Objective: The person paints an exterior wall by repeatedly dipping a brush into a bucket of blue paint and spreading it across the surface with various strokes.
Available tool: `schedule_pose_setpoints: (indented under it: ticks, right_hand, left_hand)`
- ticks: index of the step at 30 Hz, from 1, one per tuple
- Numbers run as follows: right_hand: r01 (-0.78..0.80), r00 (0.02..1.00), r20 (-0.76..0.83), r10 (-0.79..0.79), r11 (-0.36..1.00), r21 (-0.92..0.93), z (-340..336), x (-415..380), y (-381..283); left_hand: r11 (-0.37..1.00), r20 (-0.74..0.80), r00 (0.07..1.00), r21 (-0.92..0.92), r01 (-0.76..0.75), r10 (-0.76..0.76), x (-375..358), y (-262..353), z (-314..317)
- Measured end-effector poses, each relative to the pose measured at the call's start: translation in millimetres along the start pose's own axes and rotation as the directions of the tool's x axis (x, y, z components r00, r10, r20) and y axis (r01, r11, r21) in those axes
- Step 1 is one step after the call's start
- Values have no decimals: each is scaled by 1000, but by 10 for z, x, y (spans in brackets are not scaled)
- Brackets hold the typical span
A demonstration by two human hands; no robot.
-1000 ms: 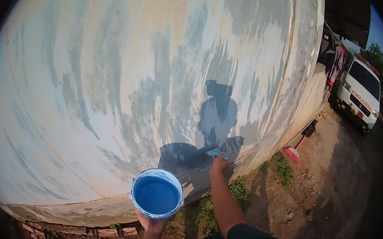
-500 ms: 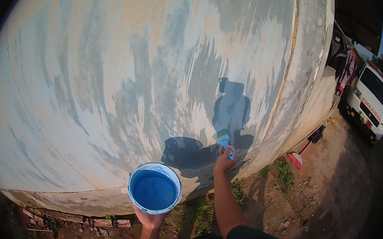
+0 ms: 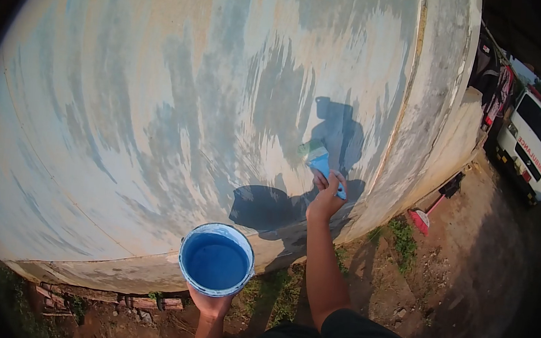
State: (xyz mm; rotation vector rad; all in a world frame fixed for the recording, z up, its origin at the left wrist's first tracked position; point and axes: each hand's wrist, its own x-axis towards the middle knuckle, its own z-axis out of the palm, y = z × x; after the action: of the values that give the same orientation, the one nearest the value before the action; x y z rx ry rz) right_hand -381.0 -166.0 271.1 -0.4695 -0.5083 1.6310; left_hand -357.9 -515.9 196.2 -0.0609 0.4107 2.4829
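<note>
My left hand (image 3: 209,301) supports a round paint bucket (image 3: 220,230) from underneath, its fingers mostly hidden by the bucket. Blue paint (image 3: 216,262) lies inside, and pale smears coat the rim. In my right hand (image 3: 326,198) is a wide paintbrush (image 3: 319,163) with a blue handle, fingers closed round the grip. Its bristles point up and left at the wall (image 3: 122,175), seemingly against it. Streaky pale blue and grey patches cover that cream wall. Shadows of me and the bucket fall across it.
At the right, a white ambulance (image 3: 533,137) is parked on the dirt beyond the wall's corner. Clothes (image 3: 494,79) hang near it. A red broom (image 3: 419,220) leans close to the wall base. Weeds (image 3: 402,242) and rubble line the foot of the wall.
My right hand and the paintbrush have moved up the wall, with the bristles shifting slightly left. My left hand still holds the bucket; the view has turned slightly.
</note>
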Motion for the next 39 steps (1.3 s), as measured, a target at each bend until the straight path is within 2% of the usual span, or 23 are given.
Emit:
schedule_pose_setpoints:
  ticks: [3, 5, 6, 8, 9, 11, 12, 13, 16, 17, 19, 20, 22, 23, 25, 26, 28, 29, 31, 32, 33, 35, 39]
  right_hand:
    - [91, 993, -63, -102, 984, -155, -295, -52, 114]
    - [-125, 961, -275, 14, 911, -392, -644, -50, 394]
    - [-123, 964, -264, 16, 911, -393, -710, -8, 533]
    - [-329, 921, -340, 191, 849, -413, -788, 35, 732]
    - [-329, 923, -331, 196, 847, -417, -699, 30, 705]
    - [-179, 982, -112, 151, 931, -319, -320, -14, 488]
    - [-182, 983, -99, 158, 929, -322, -144, -15, 341]
    - [-132, 985, 64, 158, 945, -300, 36, 13, 155]
    - [-33, 894, 417, 167, 950, -310, 665, -71, -560]
    - [-34, 886, 431, 173, 950, -312, 838, -94, -773]
    - [136, 594, 782, 190, 934, -331, 1120, -127, -1155]
    - [133, 582, 789, 197, 934, -331, 1252, -173, -1323]
    - [241, 244, 941, 233, 925, -292, 1496, -280, -1608]
    - [234, 230, 944, 237, 928, -290, 1585, -319, -1729]
    - [312, -17, 943, 333, 898, -311, 1743, -411, -1924]
    - [306, -34, 943, 332, 901, -306, 1823, -498, -2025]
    - [439, -189, 858, 479, 822, -362, 1934, -648, -2168]
    - [437, -202, 853, 481, 824, -361, 1967, -684, -2155]
    - [760, -347, 740, 576, 635, -139, 2050, -822, -2140]
    - [810, -218, 618, 755, 493, -317, 2087, -969, -2228]
    - [809, -224, 616, 755, 497, -315, 2080, -1004, -2161]
    - [828, -372, 566, 736, 538, -156, 2031, -1013, -1953]
    - [810, -424, 560, 712, 575, -118, 1919, -1088, -1630]
  left_hand:
    - [1000, -12, 1000, -25, 15, -16, 20, -21, -43]
    - [999, 21, 1000, -44, 6, -6, 110, -18, -103]
    - [999, 44, 999, -29, 21, -20, 148, -12, -108]
    - [1000, 64, 998, -19, 25, -24, 159, -19, -52]
    - [999, 62, 998, -38, 24, -21, 170, -27, 34]
    - [998, 61, 998, -63, 8, -4, 178, -22, 77]
    - [999, 91, 996, -41, 13, -9, 202, -19, 52]
    - [1000, 123, 992, -20, 17, -14, 221, -21, 43]
    - [998, 166, 984, -7, 62, -60, 171, -34, 302]
    - [999, 168, 985, -17, 48, -44, 205, -35, 360]
    - [999, 196, 980, 25, 21, -25, 276, -28, 484]
    - [1000, 200, 979, 3, 30, -30, 326, -18, 543]
    - [1000, 231, 973, -1, 17, -17, 394, -4, 666]
    - [1000, 259, 966, 2, 19, -19, 421, 1, 725]
    - [1000, 282, 959, -23, 9, -2, 479, 16, 834]
    - [999, 300, 954, -31, 7, 3, 506, 25, 875]
    - [999, 341, 940, -45, -5, 20, 524, 25, 981]
    - [998, 338, 940, -53, -16, 33, 534, 17, 1040]
    - [991, 251, 960, -86, -107, 125, 540, -8, 1118]
    - [989, 260, 955, -51, -137, 145, 526, -18, 1118]
    - [988, 257, 955, -53, -143, 151, 539, -17, 1082]
    - [985, 240, 955, -20, -172, 172, 579, -20, 980]
    - [973, 201, 954, 18, -229, 221, 585, -26, 992]
